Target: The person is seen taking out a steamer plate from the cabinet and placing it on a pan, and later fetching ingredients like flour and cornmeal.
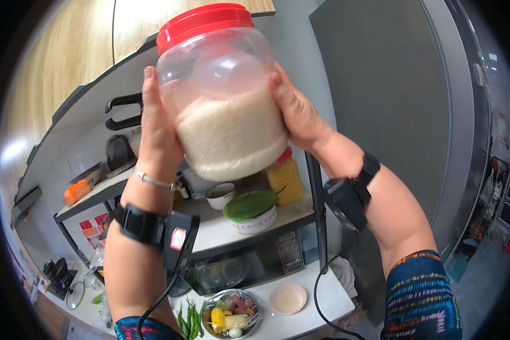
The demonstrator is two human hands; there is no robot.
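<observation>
Both my hands hold up a large clear plastic jar [233, 131], tilted to one side. Its red screw lid [206, 23] is on, and white grains that look like rice fill the lower half. My left hand [159, 119] presses against the jar's left side, and my right hand [299, 108] grips its right side with the thumb in front. Black straps with small box-shaped devices are on both wrists. Below on the counter sit a pink-rimmed bowl [288, 298] with pale contents and a bowl of corn and other food [231, 314].
A metal-framed shelf [255, 244] carries a green-lidded white bowl [250, 212], a white cup [221, 195] and a red-capped yellow container [285, 180]. Beneath is a microwave oven [255, 267]. Green chili peppers [190, 321] lie on the counter. Wooden cabinets [68, 51] hang above; a grey door panel [386, 106] stands right.
</observation>
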